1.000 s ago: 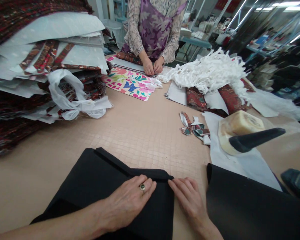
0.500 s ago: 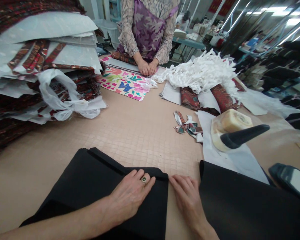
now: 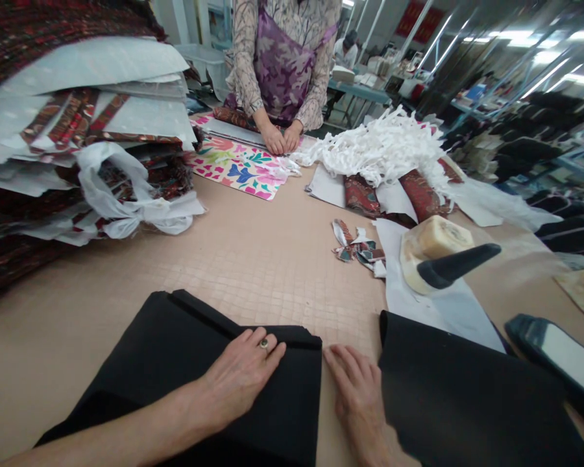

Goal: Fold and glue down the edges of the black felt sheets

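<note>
Fingers (image 3: 271, 355) of the left hand (image 3: 236, 379) rest close together on the black cloth (image 3: 175, 350), its fold (image 3: 299, 336) running toward three o'clock; pinching, cannot tell. Right hand (image 3: 357, 386), empty, loosely curled, lies just beside, at three.

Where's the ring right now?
In the head view, the ring is low, left of centre, on the left hand, resting on the folded black sheet.

We find moderate, diffuse indoor light. Overhead tube lights (image 3: 546, 57) at upper right glare to white. We note a soft sheen on the tan tabletop (image 3: 263, 269) and little surface detail in the folded black fabric (image 3: 141, 363). Toward the margins, the patterned fabric stack (image 3: 63, 23) and dark background piles (image 3: 530, 136) appear stretched and blurred.
</note>
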The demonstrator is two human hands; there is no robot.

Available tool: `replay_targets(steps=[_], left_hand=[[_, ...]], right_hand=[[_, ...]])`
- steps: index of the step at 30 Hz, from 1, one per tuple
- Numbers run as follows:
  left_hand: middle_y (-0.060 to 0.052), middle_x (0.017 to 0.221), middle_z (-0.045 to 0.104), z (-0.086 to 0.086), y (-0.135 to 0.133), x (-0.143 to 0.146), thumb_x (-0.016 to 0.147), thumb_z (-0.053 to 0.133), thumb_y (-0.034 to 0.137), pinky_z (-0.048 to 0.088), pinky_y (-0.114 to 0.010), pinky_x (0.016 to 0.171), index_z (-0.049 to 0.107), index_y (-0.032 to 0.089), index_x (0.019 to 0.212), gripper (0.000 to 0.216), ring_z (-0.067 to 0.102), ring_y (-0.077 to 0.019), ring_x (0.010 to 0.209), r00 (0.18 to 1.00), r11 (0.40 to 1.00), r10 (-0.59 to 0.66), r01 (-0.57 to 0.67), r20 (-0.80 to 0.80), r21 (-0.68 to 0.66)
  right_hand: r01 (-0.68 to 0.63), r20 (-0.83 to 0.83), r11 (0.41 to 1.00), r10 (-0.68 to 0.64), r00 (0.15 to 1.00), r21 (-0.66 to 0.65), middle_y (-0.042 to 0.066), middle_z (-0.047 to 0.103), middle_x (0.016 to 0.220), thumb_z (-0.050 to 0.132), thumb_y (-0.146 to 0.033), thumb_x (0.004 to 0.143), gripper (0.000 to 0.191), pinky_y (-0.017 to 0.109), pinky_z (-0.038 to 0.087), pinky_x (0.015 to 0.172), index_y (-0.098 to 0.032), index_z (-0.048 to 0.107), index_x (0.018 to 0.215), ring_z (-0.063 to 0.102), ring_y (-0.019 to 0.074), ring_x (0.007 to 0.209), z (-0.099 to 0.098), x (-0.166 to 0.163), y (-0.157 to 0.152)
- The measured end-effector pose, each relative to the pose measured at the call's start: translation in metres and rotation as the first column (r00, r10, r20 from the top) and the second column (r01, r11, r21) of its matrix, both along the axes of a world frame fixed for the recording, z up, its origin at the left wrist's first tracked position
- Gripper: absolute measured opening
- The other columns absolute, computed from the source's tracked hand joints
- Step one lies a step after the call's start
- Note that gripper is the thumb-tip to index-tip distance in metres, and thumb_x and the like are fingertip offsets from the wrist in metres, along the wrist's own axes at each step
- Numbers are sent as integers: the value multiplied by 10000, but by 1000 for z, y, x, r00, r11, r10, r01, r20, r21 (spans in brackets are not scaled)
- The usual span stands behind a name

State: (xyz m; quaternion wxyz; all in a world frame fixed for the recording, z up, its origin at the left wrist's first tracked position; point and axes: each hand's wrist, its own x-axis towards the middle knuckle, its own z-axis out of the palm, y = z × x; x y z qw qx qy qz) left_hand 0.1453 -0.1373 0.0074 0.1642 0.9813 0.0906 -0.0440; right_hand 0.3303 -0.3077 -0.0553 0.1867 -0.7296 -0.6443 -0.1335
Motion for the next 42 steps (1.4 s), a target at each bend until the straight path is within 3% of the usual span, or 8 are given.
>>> replay_targets(steps=[4, 8, 14, 20, 30, 34, 38, 42], left_hand=[[-93, 997, 527, 1, 5, 11, 850, 399, 62, 419, -364, 808, 548, 154, 1011, 238, 476, -219, 898, 984, 976, 171, -164, 44, -142], [-43, 879, 539, -2, 7, 24, 819, 525, 120, 407, -336, 785, 547, 170, 869, 74, 479, -201, 850, 948, 914, 316, -295, 31, -278], [2, 803, 543, 11, 10, 20, 765, 552, 83, 374, -268, 715, 514, 173, 777, 98, 494, -159, 782, 936, 833, 353, -312, 5, -457], [-4, 826, 605, 17, 6, 29, 860, 485, 229, 386, -251, 703, 570, 199, 943, 123, 551, -161, 777, 958, 783, 284, -247, -25, -571], [-11, 748, 603, 20, 39, 2, 917, 384, 279, 414, -255, 658, 597, 177, 788, 269, 563, -165, 708, 969, 874, 214, -248, -127, -418], [-45, 974, 595, 21, 14, 26, 864, 492, 180, 440, -320, 766, 537, 190, 1031, 174, 555, -197, 857, 981, 963, 135, -96, 143, -251], [-71, 912, 609, 11, -10, 51, 894, 432, 150, 466, -346, 734, 544, 139, 977, 140, 562, -209, 838, 920, 998, -56, 61, 388, -1], [-78, 898, 616, 7, -9, 57, 924, 351, 151, 476, -355, 709, 550, 120, 984, 210, 582, -210, 812, 920, 989, -140, 110, 365, 101]], right_hand=[[147, -172, 987, -135, 976, 60, 78, 618, 1047, 374, -83, 821, 363, 372, 405, 785, -199, 568, 1106, 552, 216, 969, 8, 5, 0], [200, -558, 980, -166, 813, 0, 77, 615, 1082, 397, -214, 872, 292, 368, 431, 871, -204, 573, 1106, 549, 198, 1030, 23, -4, 20], [127, -872, 972, -233, 430, -198, 68, 625, 1098, 462, -406, 851, 341, 396, 397, 951, -229, 594, 1110, 548, 211, 1059, 53, -10, 34], [113, -923, 967, -251, 291, -227, 49, 676, 806, 629, -443, 715, 249, 293, 474, 724, -207, 694, 753, 604, 202, 801, 64, -22, 40], [164, -976, 964, -194, -101, -209, 41, 671, 744, 748, -462, 554, 398, 278, 477, 640, -182, 691, 831, 605, 170, 693, 53, -21, 39], [153, -955, 969, -153, -255, -196, 38, 676, 755, 773, -430, 540, 372, 267, 471, 665, -180, 693, 804, 607, 158, 704, 54, -25, 35], [190, -943, 962, -131, -307, -196, 30, 678, 740, 760, -441, 565, 341, 257, 461, 674, -179, 696, 775, 591, 144, 691, 53, -26, 35], [173, -955, 970, -122, -269, -173, 23, 667, 738, 716, -464, 621, 325, 249, 444, 703, -175, 698, 769, 576, 138, 711, 53, -24, 34]])
